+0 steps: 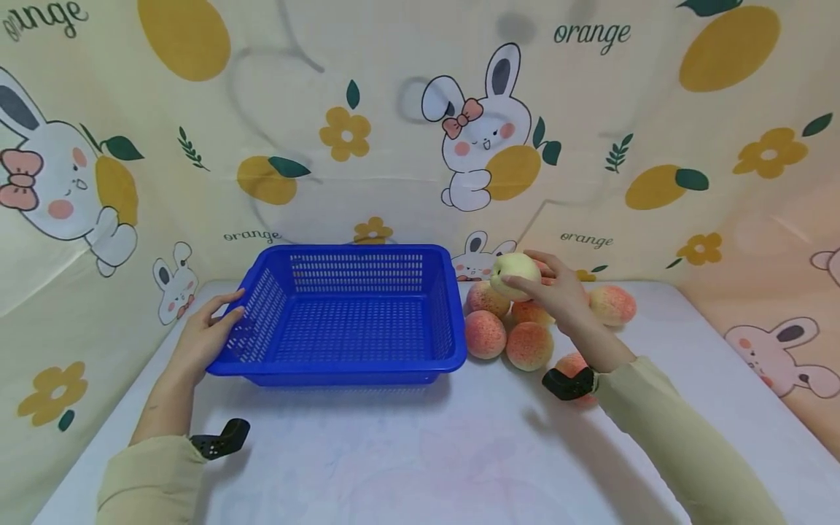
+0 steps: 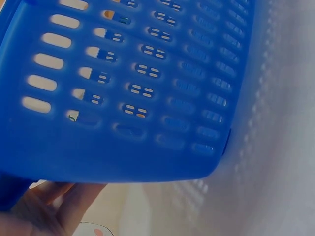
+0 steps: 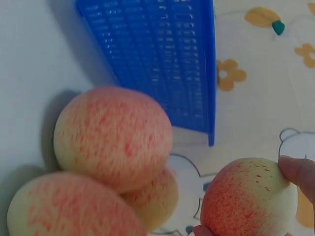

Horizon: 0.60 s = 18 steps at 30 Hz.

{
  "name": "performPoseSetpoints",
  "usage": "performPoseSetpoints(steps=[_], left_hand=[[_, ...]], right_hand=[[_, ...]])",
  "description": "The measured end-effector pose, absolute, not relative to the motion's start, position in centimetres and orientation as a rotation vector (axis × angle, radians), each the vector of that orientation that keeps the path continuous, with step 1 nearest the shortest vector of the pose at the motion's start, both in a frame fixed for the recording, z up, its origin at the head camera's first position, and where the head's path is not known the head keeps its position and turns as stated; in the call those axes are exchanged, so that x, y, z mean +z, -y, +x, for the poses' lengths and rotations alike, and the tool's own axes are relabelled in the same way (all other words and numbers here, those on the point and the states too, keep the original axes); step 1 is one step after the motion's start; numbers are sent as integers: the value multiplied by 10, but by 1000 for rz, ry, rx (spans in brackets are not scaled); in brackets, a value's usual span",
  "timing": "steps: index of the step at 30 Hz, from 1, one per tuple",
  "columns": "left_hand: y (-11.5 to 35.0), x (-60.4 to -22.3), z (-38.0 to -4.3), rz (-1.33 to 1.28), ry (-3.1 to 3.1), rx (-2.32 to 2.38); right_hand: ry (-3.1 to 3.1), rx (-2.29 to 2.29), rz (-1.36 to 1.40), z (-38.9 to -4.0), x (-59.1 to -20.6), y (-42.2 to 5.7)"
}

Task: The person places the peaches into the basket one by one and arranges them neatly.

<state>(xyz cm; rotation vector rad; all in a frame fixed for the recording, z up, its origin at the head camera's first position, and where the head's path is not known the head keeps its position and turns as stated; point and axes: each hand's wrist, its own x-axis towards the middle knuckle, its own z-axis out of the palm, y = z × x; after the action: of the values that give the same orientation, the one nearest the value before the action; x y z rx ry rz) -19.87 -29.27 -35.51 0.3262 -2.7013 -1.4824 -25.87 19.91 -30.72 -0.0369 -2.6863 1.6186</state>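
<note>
A blue plastic basket point(image 1: 354, 379) with slotted walls stands on the white table, and nothing lies inside it. My left hand point(image 1: 202, 337) grips the basket's left rim; in the left wrist view its fingers point(image 2: 81, 204) show beside the blue wall. Above a group of peaches, my right hand point(image 1: 558, 288) holds a pale peach point(image 1: 514, 273) between thumb and fingers. That peach point(image 3: 246, 201) shows a red-speckled side in the right wrist view. Below it, more peaches point(image 1: 529, 345) sit close to the basket's right side.
One peach point(image 1: 613, 305) lies at the right of the group, and another point(image 1: 572, 364) is partly hidden behind the right wrist's black camera point(image 1: 567, 384). A printed cloth point(image 1: 394, 168) with rabbits and oranges hangs behind the white table point(image 1: 367, 459).
</note>
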Motion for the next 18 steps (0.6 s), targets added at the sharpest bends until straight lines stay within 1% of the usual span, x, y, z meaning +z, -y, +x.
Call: performPoseSetpoints(steps=[13, 18], left_hand=[[293, -354, -198, 297, 2703, -1469], [293, -354, -199, 297, 2699, -1459]], right_hand=[[2663, 1635, 76, -266, -308, -169], [2682, 1627, 52, -269, -305, -160]])
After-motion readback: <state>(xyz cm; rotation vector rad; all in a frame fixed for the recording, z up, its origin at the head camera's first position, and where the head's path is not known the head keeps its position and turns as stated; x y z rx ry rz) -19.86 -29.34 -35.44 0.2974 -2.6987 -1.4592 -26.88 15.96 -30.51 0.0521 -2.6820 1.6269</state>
